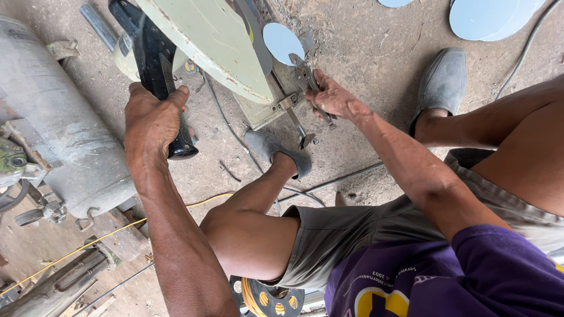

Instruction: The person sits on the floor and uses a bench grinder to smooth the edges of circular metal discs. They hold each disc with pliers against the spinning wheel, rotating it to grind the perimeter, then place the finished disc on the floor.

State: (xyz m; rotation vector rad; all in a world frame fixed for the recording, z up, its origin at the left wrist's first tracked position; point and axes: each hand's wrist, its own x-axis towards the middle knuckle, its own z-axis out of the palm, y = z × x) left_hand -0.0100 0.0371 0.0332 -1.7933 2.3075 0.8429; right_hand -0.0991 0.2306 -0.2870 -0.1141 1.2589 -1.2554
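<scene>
My left hand [151,120] grips the black handle [154,64] of a chop saw with a pale green blade guard [208,38]. My right hand [333,97] is closed on locking pliers [311,82] that clamp a round, light blue metal disc [282,42] beside the saw's blade. The saw's base [267,108] rests on the dirt floor in front of me. My left foot in a grey shoe [276,149] sits just below the base.
A large grey metal tank [56,117] lies at the left. More light blue discs [487,16] lie at the top right, near my other grey shoe [443,82]. A yellow cable [88,243] and thin rods cross the floor. A cable reel [267,296] sits under my knee.
</scene>
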